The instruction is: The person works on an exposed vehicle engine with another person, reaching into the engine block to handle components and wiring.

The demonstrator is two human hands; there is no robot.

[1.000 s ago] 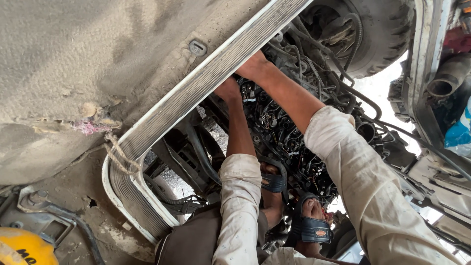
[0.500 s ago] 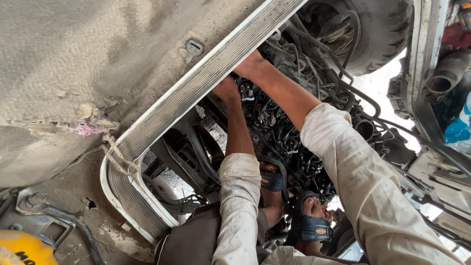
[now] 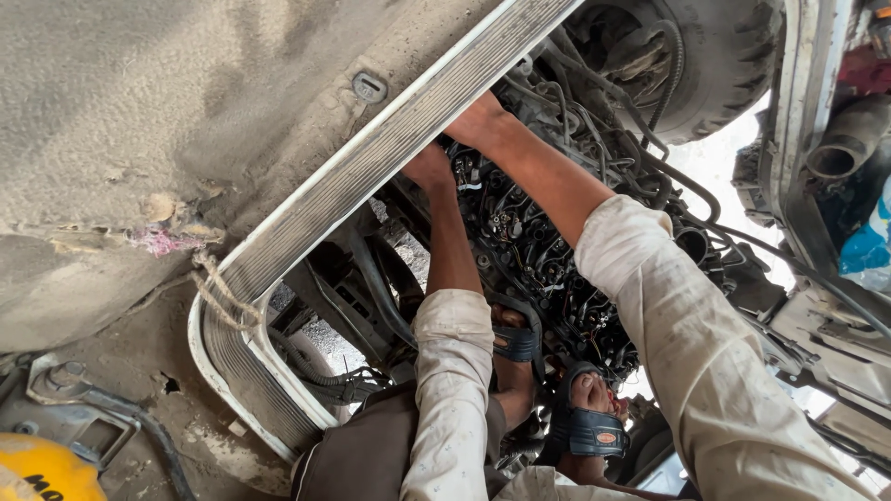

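Under the radiator (image 3: 371, 176), both hands (image 3: 429, 169) (image 3: 475, 121) touch engine (image 3: 538, 250).

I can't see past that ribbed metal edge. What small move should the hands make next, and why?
Probably draw the left hand back slightly for a look. Both it and the right hand are partly hidden at the ribbed metal edge above the engine, so any grip is unseen.

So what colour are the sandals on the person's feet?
The sandals are dark navy blue with black soles, seen best in the head view.
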